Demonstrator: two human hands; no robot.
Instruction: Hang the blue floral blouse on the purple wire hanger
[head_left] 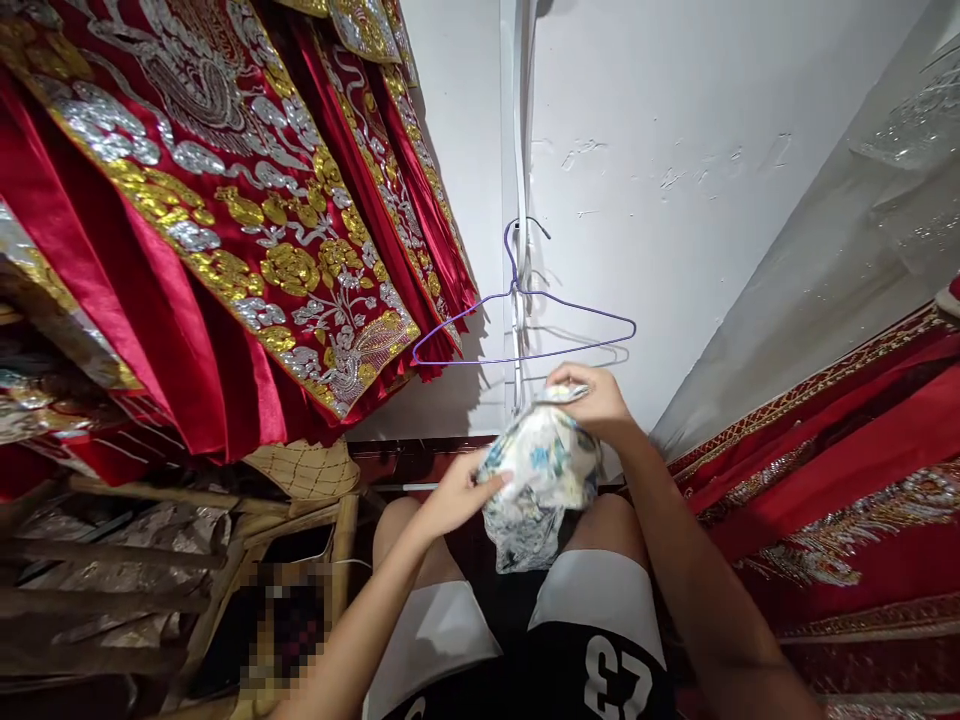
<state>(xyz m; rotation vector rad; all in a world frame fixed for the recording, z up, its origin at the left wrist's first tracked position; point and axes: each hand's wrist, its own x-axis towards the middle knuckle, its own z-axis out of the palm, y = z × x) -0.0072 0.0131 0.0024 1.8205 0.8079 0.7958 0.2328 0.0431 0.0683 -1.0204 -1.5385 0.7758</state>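
A crumpled, thin garment (544, 465), white with blue, green and yellowish blotches, is held up between my hands above my lap. My left hand (461, 500) grips its left side, thumb over the fabric. At the garment's upper right edge, my right hand (592, 400) is closed on the cloth, fingers bent around it. The garment's shape and lower folds are blurred and bunched. Just beyond my hands hangs a purple wire hanger (525, 358), hooked on a white upright strip (517, 150) and bearing nothing.
Red garments with gold and silver embroidery (300, 230) hang at the left. More red embroidered cloth (847, 500) hangs at the right. A wooden frame (341, 545) stands low on the left beside my knee, and a white wall (637, 150) rises ahead.
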